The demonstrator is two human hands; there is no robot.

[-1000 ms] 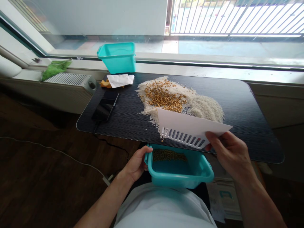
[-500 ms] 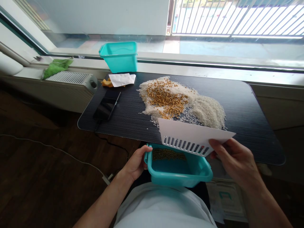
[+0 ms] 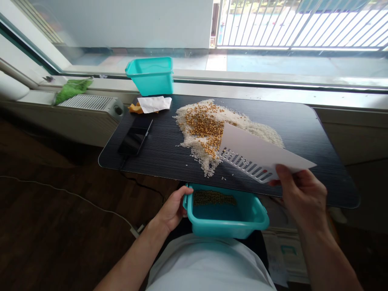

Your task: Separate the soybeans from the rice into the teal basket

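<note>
My left hand is closed on the left rim of a turquoise plastic bin, held at the table's front edge over my lap. Small greenish-brown beans lie along its far inner side. Between the thumb and fingers of my right hand is a white slotted plastic sheet, tilted over the table with its slots along the lower edge. Its left end is at a heap of white rice with yellow soybeans spread on top. The sheet hides part of the heap.
Another turquoise bin stands at the table's back left by the window. In front of it lies a white paper on a yellow cloth. A phone with a cable is on the dark table. A radiator is at left.
My right hand has moved the slotted sheet up and to the right, away from the bin and over the heap. Some rice now lies closer to the front edge. My left hand keeps its grip.
</note>
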